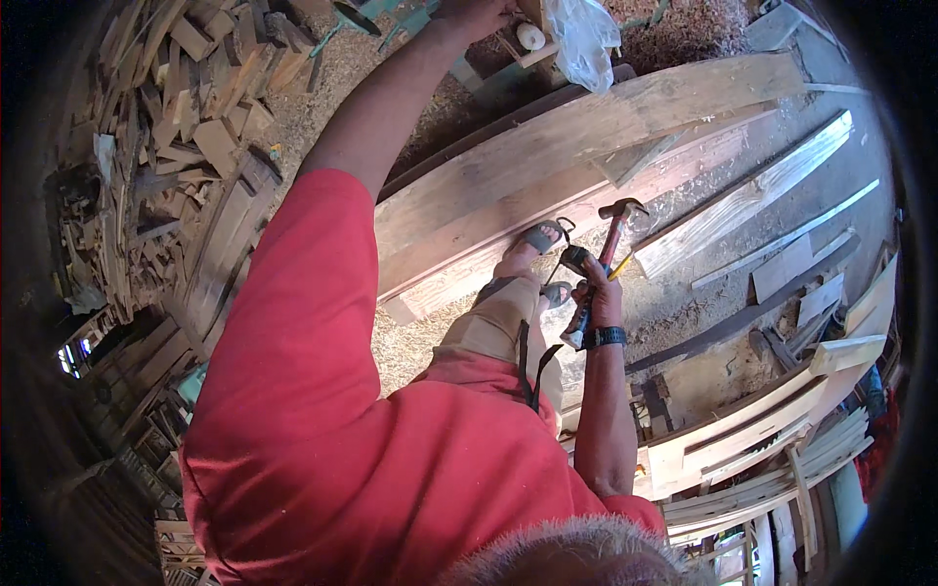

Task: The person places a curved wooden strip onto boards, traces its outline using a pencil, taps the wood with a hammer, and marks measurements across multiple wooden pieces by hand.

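Observation:
My right hand [601,301] is closed round a claw hammer [615,230], its metal head pointing up and away from me. Against the same fingers lies a yellow pencil [621,266]. A small black object with a looped strap [575,258], perhaps a tape measure, is also at these fingers. My left hand [477,14] reaches far forward to the top edge of the picture, beside a small wooden box [532,57] holding a white roundish thing [531,37]. Its fingers are mostly cut off, so their pose is hidden.
A long curved plank [576,132] lies across in front of me, with a thick straight board [489,254] below it. A clear plastic bag [583,44] hangs by the box. Offcuts [210,142] pile up at left. Several loose boards [747,195] lie at right over sawdust.

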`<state>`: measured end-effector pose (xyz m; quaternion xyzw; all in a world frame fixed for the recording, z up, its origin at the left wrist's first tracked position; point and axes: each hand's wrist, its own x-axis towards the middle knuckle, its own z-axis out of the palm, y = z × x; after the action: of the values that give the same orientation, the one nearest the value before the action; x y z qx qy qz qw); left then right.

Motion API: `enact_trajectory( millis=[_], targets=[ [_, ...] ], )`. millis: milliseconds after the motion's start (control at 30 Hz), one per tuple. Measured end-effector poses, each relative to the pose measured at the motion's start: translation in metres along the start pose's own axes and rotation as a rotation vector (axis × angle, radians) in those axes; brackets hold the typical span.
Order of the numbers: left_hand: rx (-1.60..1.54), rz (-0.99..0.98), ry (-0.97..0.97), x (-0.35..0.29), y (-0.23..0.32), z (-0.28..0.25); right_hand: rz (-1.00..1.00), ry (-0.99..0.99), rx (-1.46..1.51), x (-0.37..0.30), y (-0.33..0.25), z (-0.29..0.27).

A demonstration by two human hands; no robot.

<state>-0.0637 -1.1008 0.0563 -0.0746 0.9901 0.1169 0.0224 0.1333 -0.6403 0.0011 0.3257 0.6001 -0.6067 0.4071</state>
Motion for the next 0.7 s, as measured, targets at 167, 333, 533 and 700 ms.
enact_trajectory(
  millis=[167, 333, 533, 700],
  targets=[
    [0.099, -0.055, -0.025, 0.004, 0.01, 0.006, 0.004, -0.037, 0.042, 0.006, 0.005, -0.005],
    [0.078, 0.059, 0.028, 0.001, -0.003, 0.014, 0.012, -0.031, 0.036, 0.002, 0.004, -0.002],
    [-0.105, 0.112, 0.049, 0.007, -0.036, 0.021, 0.018, -0.038, -0.015, 0.003, 0.006, -0.004],
    [-0.285, -0.161, -0.008, 0.009, -0.044, 0.033, 0.036, 0.006, 0.017, 0.004, 0.006, -0.003]
  ],
)
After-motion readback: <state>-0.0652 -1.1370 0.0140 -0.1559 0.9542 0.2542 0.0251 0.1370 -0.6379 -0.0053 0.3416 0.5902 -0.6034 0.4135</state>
